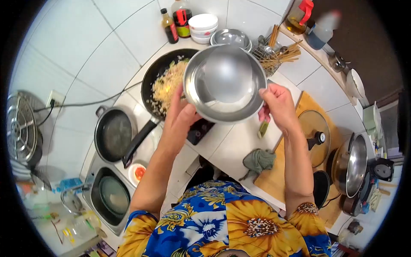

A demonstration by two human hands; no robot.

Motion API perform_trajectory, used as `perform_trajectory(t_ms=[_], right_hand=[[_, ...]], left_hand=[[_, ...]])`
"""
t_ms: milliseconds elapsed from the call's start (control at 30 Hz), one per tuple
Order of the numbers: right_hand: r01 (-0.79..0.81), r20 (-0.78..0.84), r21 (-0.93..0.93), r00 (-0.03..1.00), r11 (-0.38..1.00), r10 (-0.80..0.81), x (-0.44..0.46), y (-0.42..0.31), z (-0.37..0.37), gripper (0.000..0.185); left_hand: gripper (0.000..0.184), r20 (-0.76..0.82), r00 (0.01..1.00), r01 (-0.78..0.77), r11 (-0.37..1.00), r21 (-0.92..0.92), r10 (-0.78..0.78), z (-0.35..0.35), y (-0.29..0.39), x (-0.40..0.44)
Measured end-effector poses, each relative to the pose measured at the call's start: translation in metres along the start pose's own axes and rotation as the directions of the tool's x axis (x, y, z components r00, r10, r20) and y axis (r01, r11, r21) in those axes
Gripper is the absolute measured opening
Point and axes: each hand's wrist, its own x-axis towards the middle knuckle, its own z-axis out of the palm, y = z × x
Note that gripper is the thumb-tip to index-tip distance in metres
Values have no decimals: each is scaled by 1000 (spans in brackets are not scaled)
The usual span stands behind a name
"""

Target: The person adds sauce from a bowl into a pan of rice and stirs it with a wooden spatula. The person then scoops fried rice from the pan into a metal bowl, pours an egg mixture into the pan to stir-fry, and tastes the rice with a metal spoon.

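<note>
A shiny metal bowl [259, 81] is held up in front of me, its inside facing the camera. My left hand [179, 118] grips its lower left rim, fingers partly hidden behind it. My right hand [277, 105] pinches the right rim with the thumb on top. Below the right hand is a small green object [263, 128]; whether the hand touches it I cannot tell. Left of the bowl sits a black frying pan [147, 83] containing fried rice [165, 88], partly covered by the bowl. A dark cooktop [199, 132] shows beneath.
A second black pan [114, 133] and a sink [96, 188] lie left. A small dish [138, 172] stands nearby. Right are a cloth [259, 162], a wooden board [269, 182] and a glass lid [314, 132]. White bowls [203, 22], bottles and chopsticks [287, 55] line the back.
</note>
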Motion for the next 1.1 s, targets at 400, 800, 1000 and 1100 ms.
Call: perform_trajectory(t_ms=[400,800,1000,1100], right_hand=[[76,246,-234,969,969,-16,-91,91,-3,34],[126,109,-988,978,91,-178,-150,271,-48,48],[-18,-140,-748,982,664,-130,-124,245,-43,34],[33,95,-96,995,995,-24,-152,157,53,30]], left_hand=[[44,-600,798,-184,972,-146,61,-82,9,-198],[83,-425,442,446,218,868,790,-238,110,-413],[84,-321,407,468,106,877,855,-265,105,-441],[75,-590,278,241,539,807,758,-291,77,-433]])
